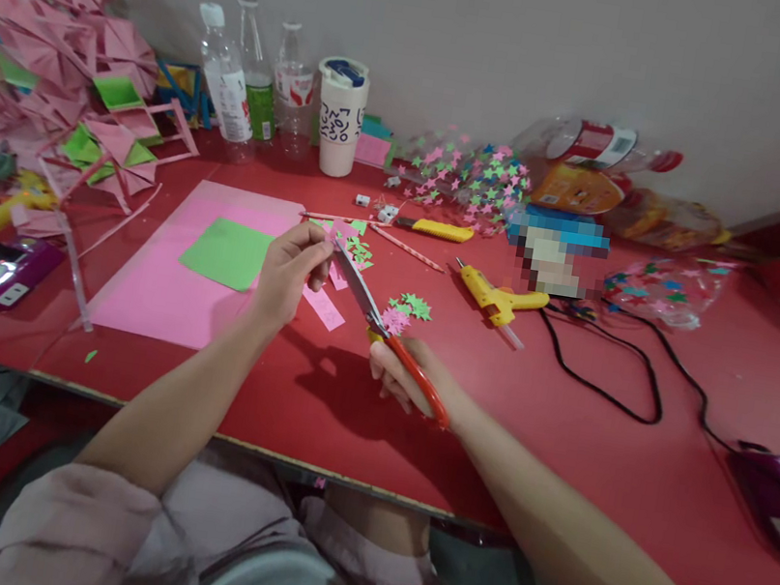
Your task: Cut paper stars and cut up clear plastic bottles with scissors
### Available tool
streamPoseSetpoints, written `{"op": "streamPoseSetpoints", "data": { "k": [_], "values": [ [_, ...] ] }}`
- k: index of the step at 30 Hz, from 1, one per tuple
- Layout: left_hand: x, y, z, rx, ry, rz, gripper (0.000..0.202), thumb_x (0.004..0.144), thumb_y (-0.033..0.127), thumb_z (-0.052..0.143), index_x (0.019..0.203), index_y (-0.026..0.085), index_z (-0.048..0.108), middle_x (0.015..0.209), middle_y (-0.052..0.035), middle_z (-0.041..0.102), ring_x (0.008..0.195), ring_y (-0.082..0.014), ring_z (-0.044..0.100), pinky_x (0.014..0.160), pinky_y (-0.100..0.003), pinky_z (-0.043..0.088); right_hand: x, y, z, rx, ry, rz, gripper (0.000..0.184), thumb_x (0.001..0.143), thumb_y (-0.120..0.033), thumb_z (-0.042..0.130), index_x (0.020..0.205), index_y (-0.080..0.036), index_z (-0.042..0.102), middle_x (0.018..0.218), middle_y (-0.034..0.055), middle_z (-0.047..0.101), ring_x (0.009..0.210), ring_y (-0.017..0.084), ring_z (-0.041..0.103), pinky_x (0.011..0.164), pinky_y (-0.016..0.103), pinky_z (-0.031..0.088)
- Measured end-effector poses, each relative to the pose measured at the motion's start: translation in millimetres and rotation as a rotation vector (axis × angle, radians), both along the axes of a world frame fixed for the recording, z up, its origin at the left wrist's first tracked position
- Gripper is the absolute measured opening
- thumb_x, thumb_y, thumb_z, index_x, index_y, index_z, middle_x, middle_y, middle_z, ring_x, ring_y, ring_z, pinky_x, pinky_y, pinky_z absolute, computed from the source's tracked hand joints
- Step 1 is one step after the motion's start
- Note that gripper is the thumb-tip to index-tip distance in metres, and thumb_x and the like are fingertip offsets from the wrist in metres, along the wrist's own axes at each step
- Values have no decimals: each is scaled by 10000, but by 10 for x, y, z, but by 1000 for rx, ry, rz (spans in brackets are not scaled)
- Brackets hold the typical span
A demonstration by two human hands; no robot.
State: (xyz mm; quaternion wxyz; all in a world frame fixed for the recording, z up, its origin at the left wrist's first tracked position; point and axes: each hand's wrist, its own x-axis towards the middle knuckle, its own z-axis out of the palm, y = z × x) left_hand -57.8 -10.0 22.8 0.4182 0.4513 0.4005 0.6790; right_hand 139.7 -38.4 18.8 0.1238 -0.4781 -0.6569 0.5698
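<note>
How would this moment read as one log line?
right hand: holds scissors | left hand: curled near their tips, contents unclear | table: green paper on pink sheet, green stars, yellow glue gun

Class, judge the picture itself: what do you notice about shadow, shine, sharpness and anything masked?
Head view: a dark, soft-edged shadow lies on the red table near the scissors; head view: a pale sheen lightens the table's right side; head view: a blocky patch masks something; head view: small print on the white-capped bottle looks too soft to read.
</note>
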Motion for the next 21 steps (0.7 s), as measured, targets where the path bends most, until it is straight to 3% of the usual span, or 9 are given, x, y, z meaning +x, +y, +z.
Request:
{"op": "streamPoseSetpoints", "data": {
  "k": [21],
  "values": [
    [-12, 13, -4, -27, 9, 17, 144, 729, 209, 579, 606, 192, 505, 437, 70, 450, 349, -25, 362, 337, -157, 260, -24, -34, 88, -29, -64, -35, 489, 751, -655, 522, 564, -211, 438, 324, -83, 361, 263, 83, 397, 294, 202, 323]
  ]
}}
